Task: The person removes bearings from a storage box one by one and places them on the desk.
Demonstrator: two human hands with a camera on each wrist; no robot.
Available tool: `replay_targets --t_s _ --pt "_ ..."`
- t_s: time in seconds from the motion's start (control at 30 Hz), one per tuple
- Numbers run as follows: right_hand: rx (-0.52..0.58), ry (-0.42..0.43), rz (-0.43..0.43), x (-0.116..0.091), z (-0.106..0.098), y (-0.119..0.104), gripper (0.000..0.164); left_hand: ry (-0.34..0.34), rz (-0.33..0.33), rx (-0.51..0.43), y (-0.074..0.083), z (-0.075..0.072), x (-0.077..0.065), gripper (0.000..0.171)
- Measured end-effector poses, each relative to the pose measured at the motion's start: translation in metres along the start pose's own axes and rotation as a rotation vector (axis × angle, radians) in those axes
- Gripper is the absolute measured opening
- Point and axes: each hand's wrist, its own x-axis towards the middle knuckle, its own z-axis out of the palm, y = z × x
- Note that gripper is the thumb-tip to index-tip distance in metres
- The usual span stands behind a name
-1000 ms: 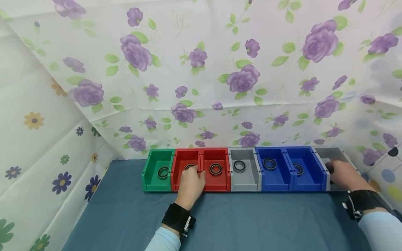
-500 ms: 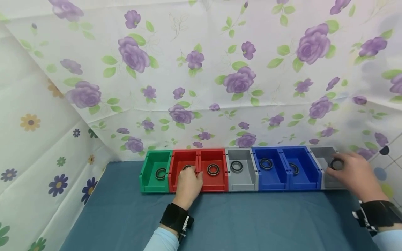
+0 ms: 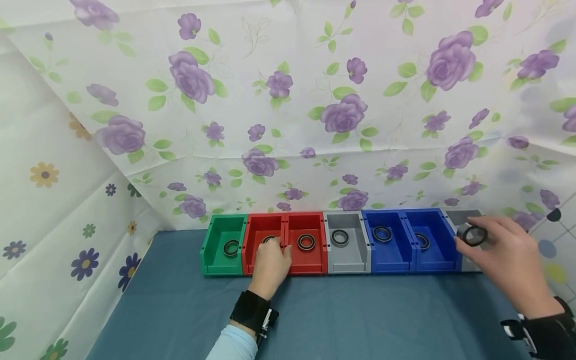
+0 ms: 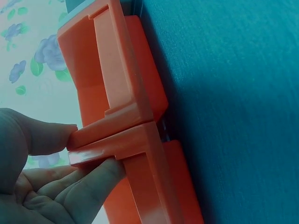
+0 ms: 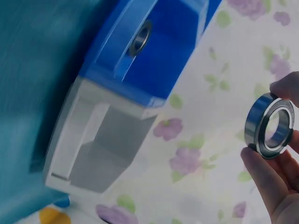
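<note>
Your right hand held a metal ring to the right of the middle gray bin, beyond the left blue bin and the right blue bin. The fingers of that hand were parted by just the ring's width, pinching its outer edge at opposite sides, with its hole showing between them. The ring was up in the air, apart from the end gray bin, which closed the row to the far right of the middle gray bin.

Your left hand was to the left of the middle gray bin. Its fingers were nearly together, pinching the 2 red walls where the left red bin and the right red bin met.

In the middle gray bin lay 1 ring, and each blue bin to its right held 1 as well. Just to its left, the right red bin held 1; the left red bin held another, partly hidden behind your left hand. Farther left, the green bin held 1 more, near its right wall. All 7 bins stood side by side on the tabletop, with a flowered sheet behind the middle gray bin.
</note>
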Motion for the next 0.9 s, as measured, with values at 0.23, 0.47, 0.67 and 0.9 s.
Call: replay_targets --t_s 0.23,0.47,0.67,0.9 --pt "0.067 0.051 -0.061 -0.017 0.006 -0.014 0.055 -0.001 0.014 0.009 -0.001 -0.002 0.000 0.038" --pt "0.091 -0.033 -0.095 -0.041 0.018 -0.013 0.056 -0.026 0.005 -0.003 -0.001 -0.002 0.002 0.038" --pt "0.124 -0.142 -0.049 -0.061 0.032 -0.012 0.053 -0.030 0.002 -0.008 0.000 -0.003 0.003 0.040" --pt "0.124 -0.251 -0.033 -0.076 0.049 -0.015 0.052 -0.042 -0.009 -0.023 -0.002 -0.003 0.002 0.040"
